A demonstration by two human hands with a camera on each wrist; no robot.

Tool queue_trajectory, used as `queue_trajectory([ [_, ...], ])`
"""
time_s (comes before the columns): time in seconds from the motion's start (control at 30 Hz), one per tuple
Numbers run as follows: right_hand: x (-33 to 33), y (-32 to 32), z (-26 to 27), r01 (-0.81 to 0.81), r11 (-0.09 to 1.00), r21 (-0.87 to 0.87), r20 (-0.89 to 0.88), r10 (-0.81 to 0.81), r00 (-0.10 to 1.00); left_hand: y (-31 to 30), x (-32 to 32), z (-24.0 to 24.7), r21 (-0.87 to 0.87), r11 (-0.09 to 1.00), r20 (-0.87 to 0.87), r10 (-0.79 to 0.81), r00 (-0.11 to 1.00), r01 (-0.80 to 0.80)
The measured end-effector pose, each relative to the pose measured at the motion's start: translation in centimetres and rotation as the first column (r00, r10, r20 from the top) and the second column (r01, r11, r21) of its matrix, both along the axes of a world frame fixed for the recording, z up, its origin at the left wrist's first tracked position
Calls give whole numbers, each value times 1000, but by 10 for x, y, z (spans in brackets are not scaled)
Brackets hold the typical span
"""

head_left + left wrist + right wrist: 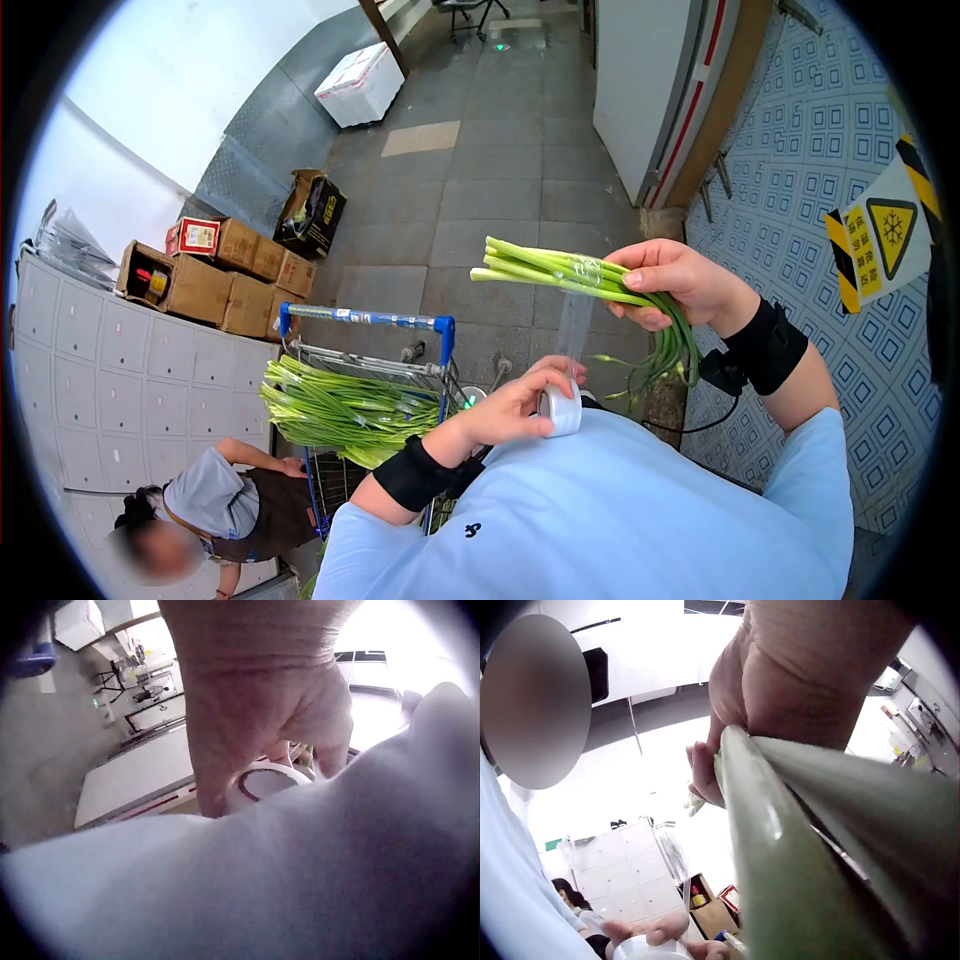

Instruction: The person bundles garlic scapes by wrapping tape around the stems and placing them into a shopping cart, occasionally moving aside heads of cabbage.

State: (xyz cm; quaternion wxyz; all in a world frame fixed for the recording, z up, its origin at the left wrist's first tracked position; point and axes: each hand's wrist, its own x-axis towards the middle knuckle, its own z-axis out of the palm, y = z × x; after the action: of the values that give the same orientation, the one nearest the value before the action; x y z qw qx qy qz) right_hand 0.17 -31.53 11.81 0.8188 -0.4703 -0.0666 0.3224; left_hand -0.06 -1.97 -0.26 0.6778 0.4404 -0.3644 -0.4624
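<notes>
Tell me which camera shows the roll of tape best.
The head view: the tape roll sits in plain sight in the left hand, its clear strip running up to the green stalks. The left wrist view shows only part of its rim; the right wrist view, just its top at the bottom edge.

- The grey tiled floor [480, 190] carries everything here.
- A white foam box [360, 85] sits far off by the wall.
- An open dark carton [312, 212] stands nearer, just beside a row of brown cardboard boxes [235, 285]; a red box [195, 237] lies on top of that row.
- A wire trolley [365, 320] with a blue handle stands on the tiles, heaped with green stalks [340, 410].
- A person [225, 510] crouches beside the trolley, by the white lockers [110, 370].
</notes>
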Motion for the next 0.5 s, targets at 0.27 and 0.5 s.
queue_trajectory([
  [0.27,-18,4,16,-469,860,-198,-60,467,882,-23,63,65,37,928,980,38,195,-370],
  [0.5,-9,12,-32,-312,873,-374,-122,287,950,-41,94,159,-247,965,720,119,-684,-91],
])
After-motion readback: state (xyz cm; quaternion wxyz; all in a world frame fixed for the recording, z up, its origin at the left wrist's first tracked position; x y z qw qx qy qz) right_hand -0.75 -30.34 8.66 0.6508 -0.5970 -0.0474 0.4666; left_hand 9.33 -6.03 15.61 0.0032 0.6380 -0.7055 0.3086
